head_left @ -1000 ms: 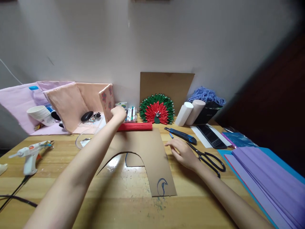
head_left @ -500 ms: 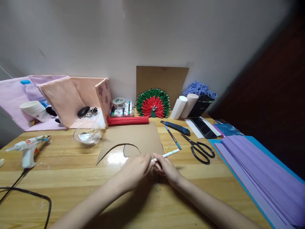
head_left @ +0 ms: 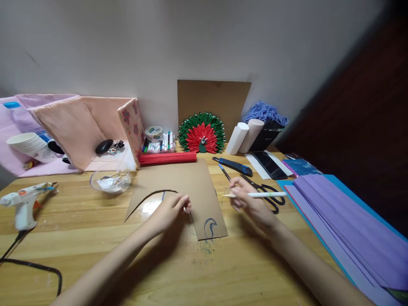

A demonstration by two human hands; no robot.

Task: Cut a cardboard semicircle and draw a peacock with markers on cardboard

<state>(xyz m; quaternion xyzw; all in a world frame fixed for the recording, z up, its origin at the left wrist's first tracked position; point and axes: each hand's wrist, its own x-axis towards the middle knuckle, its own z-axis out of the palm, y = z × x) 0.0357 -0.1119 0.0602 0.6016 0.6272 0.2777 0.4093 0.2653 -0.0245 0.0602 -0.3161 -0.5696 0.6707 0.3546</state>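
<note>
Right hand [head_left: 251, 206] gripped the uncapped marker [head_left: 263, 195]; left hand [head_left: 170, 211] pinched its cap [head_left: 185, 208] (small, white). Cardboard [head_left: 188, 180] was partly cut, one blue outline [head_left: 210, 227] drawn.

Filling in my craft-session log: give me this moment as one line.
left hand: resting on cardboard, pinching small white cap | right hand: holding pen, tip toward cardboard | nearby: scissors
</note>
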